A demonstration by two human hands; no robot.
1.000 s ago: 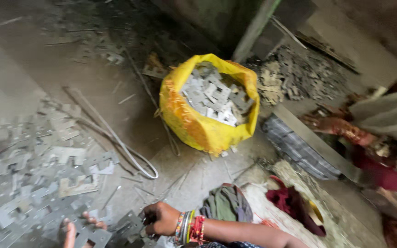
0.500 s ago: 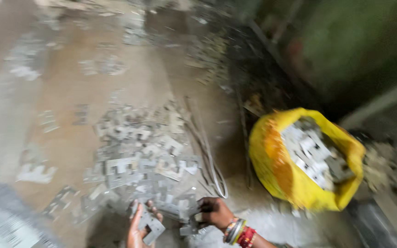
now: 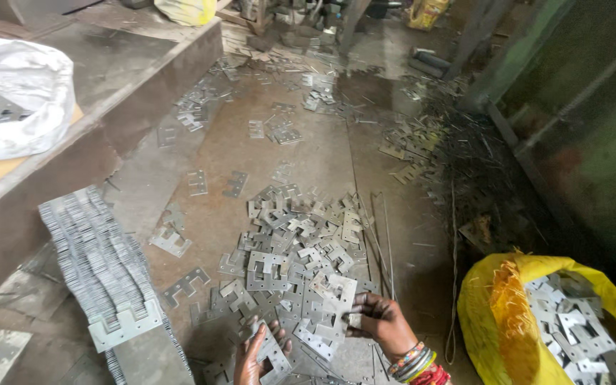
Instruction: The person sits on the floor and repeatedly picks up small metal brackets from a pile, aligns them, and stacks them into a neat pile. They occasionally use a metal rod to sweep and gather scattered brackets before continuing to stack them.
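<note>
A heap of flat grey metal plates [image 3: 294, 249] with notched edges lies on the floor in front of me. My left hand [image 3: 253, 354] is at the near edge of the heap, palm up, with a plate [image 3: 274, 356] resting in its fingers. My right hand [image 3: 383, 321], with coloured bangles on the wrist, pinches plates [image 3: 329, 296] at the heap's near right side. A yellow sack [image 3: 507, 314] part-filled with the same plates stands open at the lower right.
A long row of stacked plates [image 3: 101, 264] lies on the left. A white sack [image 3: 16, 100] sits on a raised ledge [image 3: 108, 107] at upper left. Loose plates and wire scraps [image 3: 458, 157] litter the floor further off. Thin metal rods [image 3: 383, 242] lie beside the heap.
The view has swung left and up, from the yellow sack to the heap of plates. Both hands have stayed at the heap's near edge, gathering plates.
</note>
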